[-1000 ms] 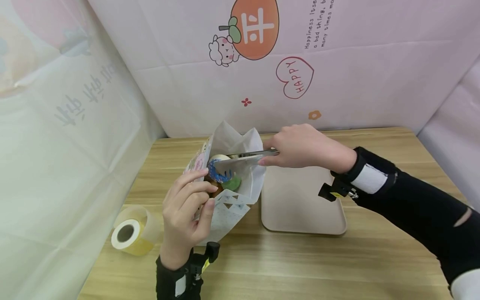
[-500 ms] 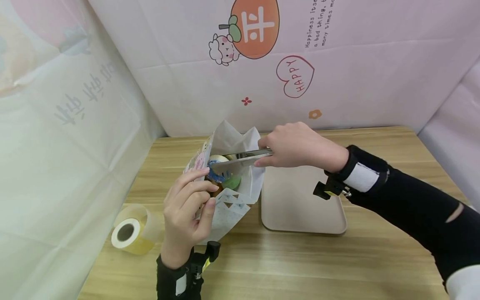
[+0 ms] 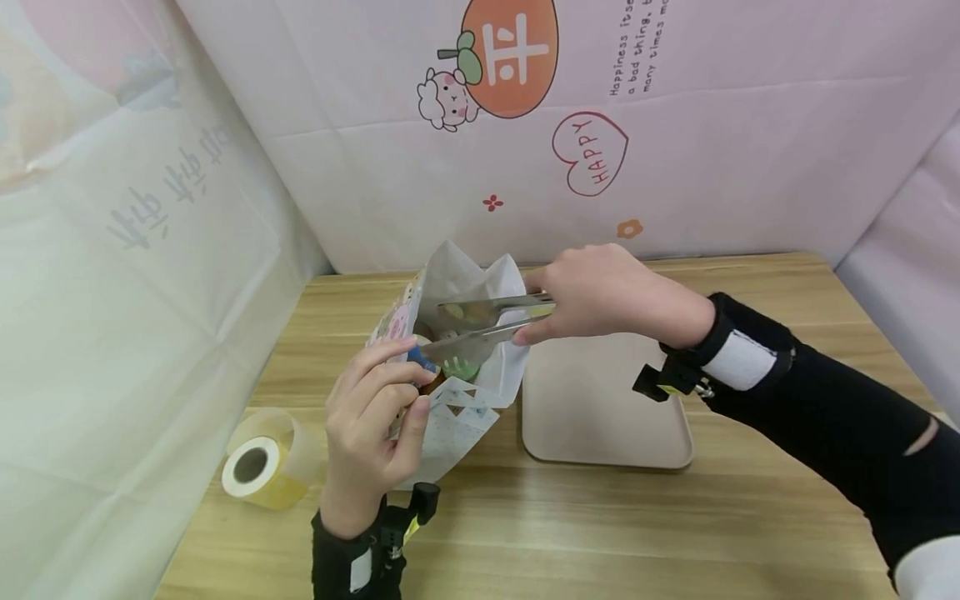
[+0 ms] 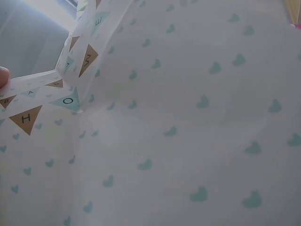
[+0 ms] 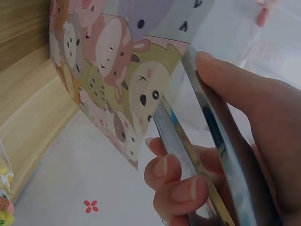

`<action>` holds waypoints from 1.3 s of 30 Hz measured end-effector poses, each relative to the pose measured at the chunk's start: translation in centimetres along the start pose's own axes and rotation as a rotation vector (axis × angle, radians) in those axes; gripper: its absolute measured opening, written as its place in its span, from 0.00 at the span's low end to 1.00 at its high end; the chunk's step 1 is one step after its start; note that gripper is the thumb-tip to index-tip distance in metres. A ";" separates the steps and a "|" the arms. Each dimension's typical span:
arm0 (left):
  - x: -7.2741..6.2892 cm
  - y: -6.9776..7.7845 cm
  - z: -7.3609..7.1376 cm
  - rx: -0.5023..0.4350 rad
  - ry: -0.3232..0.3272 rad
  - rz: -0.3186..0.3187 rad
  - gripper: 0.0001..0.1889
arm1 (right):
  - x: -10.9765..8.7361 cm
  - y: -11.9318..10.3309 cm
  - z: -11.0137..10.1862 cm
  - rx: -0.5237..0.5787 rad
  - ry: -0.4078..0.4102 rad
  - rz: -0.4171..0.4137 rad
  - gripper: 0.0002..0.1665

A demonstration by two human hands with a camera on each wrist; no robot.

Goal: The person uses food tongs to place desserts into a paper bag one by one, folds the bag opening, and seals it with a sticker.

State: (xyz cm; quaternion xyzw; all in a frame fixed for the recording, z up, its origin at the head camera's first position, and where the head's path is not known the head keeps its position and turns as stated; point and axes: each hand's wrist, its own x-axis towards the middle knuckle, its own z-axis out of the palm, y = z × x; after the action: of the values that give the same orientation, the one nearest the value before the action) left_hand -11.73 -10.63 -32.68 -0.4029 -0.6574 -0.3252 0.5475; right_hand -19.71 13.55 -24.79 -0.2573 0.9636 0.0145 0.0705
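Note:
A patterned paper bag [image 3: 450, 446] stands tilted on the table with its white mouth facing up and right. My left hand [image 3: 371, 417] grips the near left rim, fingers over the edge. My right hand [image 3: 600, 296] holds metal tongs [image 3: 480, 333], whose two arms are spread and whose ends are inside the bag. Below them, a green piece [image 3: 459, 368] and a blue-topped piece [image 3: 423, 358] lie in the bag, partly hidden. Hearts and small flags cover the bag's side [image 4: 188, 94] in the left wrist view. Cartoon animals decorate another side [image 5: 117, 61] in the right wrist view.
A beige tray [image 3: 607, 417] lies right of the bag, under my right hand. At the left edge of the wooden table [image 3: 600, 533] is a roll of clear tape [image 3: 255, 462]. Printed cloth [image 3: 390, 183] hangs behind. Small colourful items [image 5: 5, 202] show in the right wrist view.
The tongs have spread apart inside the bag. My right hand moved slightly left, then back right. The blue-topped piece now sits lower and more hidden. My left hand stays put.

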 end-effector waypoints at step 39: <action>0.0 0.1 0.0 -0.005 -0.008 -0.005 0.22 | -3.0 13.3 12.9 0.407 0.398 0.411 0.48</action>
State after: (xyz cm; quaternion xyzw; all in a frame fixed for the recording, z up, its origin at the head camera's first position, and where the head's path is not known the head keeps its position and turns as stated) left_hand -11.62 -10.53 -32.69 -0.4038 -0.6597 -0.3266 0.5432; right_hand -22.10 27.39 -37.29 -0.0364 0.9732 -0.2147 -0.0734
